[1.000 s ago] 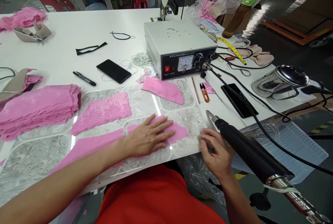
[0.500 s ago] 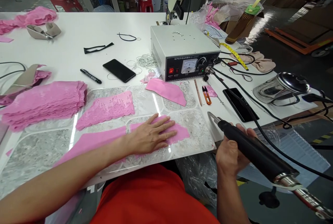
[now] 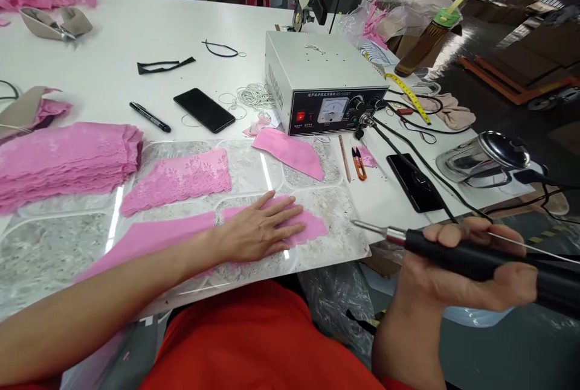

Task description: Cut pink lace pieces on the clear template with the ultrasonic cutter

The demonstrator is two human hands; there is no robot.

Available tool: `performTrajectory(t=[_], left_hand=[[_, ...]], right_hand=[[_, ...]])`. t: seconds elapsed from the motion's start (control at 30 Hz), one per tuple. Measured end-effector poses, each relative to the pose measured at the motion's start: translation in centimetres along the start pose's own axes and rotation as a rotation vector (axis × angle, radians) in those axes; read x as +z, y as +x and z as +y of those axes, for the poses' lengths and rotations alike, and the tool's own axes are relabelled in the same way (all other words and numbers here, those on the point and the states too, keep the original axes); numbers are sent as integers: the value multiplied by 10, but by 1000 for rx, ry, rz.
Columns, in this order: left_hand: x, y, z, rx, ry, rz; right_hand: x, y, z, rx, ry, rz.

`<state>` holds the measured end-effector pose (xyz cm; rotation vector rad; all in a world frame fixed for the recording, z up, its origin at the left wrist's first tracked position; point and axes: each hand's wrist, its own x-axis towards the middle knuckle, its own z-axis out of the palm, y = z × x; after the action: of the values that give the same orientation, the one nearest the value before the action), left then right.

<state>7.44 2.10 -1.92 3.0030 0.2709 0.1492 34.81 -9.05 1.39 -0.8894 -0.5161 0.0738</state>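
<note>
My left hand (image 3: 260,230) lies flat with fingers spread on a pink fabric piece (image 3: 312,227) and covers its middle. In my right hand (image 3: 466,269), off the table's front right edge, is the black handle of an ultrasonic welding handpiece (image 3: 457,252). Its thin metal tip points left, over the table corner and apart from the fabric. A second pink fabric piece (image 3: 158,236) lies partly under my left forearm. Beyond it are a pink lace piece (image 3: 181,179) and another smooth pink piece (image 3: 290,151). At the left stands a stack of pink lace pieces (image 3: 67,160).
A white ultrasonic generator (image 3: 335,70) stands at the back, its cables (image 3: 408,169) running right. Around it lie orange thread snips (image 3: 359,163), a pencil (image 3: 344,157), two phones (image 3: 203,109), a marker (image 3: 149,117) and a glass jug (image 3: 480,160). A measuring tape (image 3: 410,97) lies behind.
My right hand has turned the welding handpiece from slanting down-right to nearly level and shifted it right, with its tip slightly lower. My left hand stays on the fabric. The view has tilted slightly.
</note>
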Motion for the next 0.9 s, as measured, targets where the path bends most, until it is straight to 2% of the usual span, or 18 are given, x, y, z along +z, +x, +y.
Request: performTrajectory(t=[0.1,0.17,0.47,0.7,0.9], left_hand=[[-1,0,0,1,-10,14],[-1,1,1,3,-13,20],[1,1,1,-8,-24,14],[2,1,1,7,-16,29],[1,1,1,8,-17,34]], right_hand=[[2,-14,-13,82,-38,-168],[5,-21,-15,98,-46,-211],[18,-31,-6,113,-10,-261],[20,-32,-5,137,-1,-302],[22,-33,-4,145,-8,-284]])
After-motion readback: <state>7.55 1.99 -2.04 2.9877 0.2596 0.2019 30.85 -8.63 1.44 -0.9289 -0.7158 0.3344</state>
